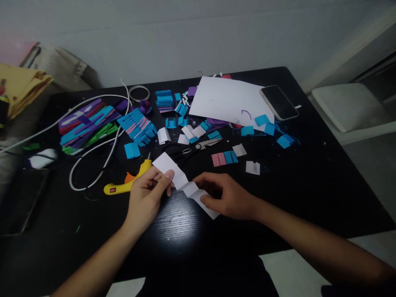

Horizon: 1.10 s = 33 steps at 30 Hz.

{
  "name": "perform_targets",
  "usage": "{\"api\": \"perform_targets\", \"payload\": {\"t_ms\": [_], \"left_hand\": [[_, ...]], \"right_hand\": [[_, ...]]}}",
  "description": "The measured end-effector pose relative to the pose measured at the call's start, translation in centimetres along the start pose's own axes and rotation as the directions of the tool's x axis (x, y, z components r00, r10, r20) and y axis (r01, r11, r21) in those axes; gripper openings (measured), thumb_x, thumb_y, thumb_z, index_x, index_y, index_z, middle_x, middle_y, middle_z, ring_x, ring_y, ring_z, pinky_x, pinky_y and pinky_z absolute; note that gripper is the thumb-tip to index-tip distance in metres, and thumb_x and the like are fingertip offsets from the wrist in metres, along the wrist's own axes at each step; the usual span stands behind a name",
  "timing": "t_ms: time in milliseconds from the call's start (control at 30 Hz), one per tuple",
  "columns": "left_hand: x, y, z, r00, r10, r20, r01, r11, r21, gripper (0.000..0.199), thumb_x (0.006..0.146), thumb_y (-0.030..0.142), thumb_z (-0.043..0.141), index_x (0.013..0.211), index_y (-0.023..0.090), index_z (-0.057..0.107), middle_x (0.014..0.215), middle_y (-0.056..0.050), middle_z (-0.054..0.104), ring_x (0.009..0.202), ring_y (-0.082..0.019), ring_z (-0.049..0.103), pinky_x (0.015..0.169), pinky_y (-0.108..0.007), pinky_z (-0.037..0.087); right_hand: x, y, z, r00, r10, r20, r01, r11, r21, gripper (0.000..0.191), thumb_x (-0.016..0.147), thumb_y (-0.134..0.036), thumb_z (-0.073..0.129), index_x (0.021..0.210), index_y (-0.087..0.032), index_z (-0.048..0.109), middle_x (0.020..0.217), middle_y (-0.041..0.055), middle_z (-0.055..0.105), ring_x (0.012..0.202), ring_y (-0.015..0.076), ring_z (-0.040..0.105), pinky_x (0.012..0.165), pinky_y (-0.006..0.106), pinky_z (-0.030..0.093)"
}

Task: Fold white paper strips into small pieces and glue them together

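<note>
A strip of white paper with several crosswise creases is stretched between my hands above the black table. My left hand pinches its upper left part, thumb on top. Farther down the strip, my right hand grips the lower right part between thumb and fingers. Just left of my left hand lies a yellow glue gun with an orange trigger. Black-handled scissors rest beyond the strip. Small folded pink pieces and blue pieces lie in a row past my right hand.
A large white sheet and a phone lie at the back right. Coloured paper strips are heaped at the left, with a white cable looping around them. Blue folded pieces and scraps spread across the middle.
</note>
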<state>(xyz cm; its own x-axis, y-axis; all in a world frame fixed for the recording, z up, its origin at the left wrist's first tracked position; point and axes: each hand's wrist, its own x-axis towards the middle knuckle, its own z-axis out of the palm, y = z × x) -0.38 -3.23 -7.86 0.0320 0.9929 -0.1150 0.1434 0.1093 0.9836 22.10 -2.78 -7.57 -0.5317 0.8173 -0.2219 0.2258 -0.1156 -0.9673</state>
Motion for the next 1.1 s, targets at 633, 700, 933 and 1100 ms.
{"api": "perform_targets", "payload": {"t_ms": [633,700,933,1100], "left_hand": [[-0.9,0.3,1.3,0.993,0.05,0.106,-0.05,0.999,0.004,0.015,0.079,0.018,0.081,0.091,0.019,0.072,0.068,0.003,0.067,0.059,-0.01,0.062,0.056,-0.019,0.052],[-1.0,0.4,1.3,0.991,0.106,0.086,-0.113,0.991,0.077,0.018,0.079,0.016,0.079,0.097,0.019,0.074,0.074,0.002,0.07,0.064,-0.011,0.065,0.06,-0.019,0.054],[-1.2,0.1,1.3,0.973,0.169,0.159,-0.185,0.978,0.093,0.017,0.082,0.012,0.074,0.097,0.019,0.072,0.078,0.001,0.073,0.067,-0.012,0.068,0.061,-0.02,0.055],[-1.2,0.0,1.4,0.978,0.118,0.17,-0.135,0.987,0.089,0.013,0.086,0.015,0.072,0.098,0.02,0.072,0.072,0.002,0.07,0.062,-0.01,0.064,0.056,-0.018,0.052]], "right_hand": [[-0.1,0.5,1.1,0.962,-0.08,-0.261,0.101,0.993,0.067,0.009,0.089,-0.027,0.074,0.096,-0.02,0.073,0.088,0.0008,0.079,0.079,0.0157,0.075,0.071,0.026,0.057],[-0.1,0.5,1.2,0.96,-0.089,-0.265,0.106,0.993,0.051,0.008,0.088,-0.026,0.075,0.094,-0.021,0.071,0.087,0.0003,0.079,0.079,0.0157,0.075,0.071,0.026,0.058],[-0.3,0.2,1.3,0.967,-0.105,-0.231,0.112,0.994,0.018,0.005,0.089,-0.022,0.073,0.092,-0.02,0.069,0.086,0.0001,0.079,0.077,0.0145,0.075,0.069,0.024,0.056],[-0.4,0.4,1.3,0.971,-0.062,-0.231,0.076,0.996,0.049,0.007,0.089,-0.023,0.073,0.088,-0.019,0.068,0.076,-0.0018,0.075,0.067,0.0121,0.07,0.06,0.022,0.052]]}}
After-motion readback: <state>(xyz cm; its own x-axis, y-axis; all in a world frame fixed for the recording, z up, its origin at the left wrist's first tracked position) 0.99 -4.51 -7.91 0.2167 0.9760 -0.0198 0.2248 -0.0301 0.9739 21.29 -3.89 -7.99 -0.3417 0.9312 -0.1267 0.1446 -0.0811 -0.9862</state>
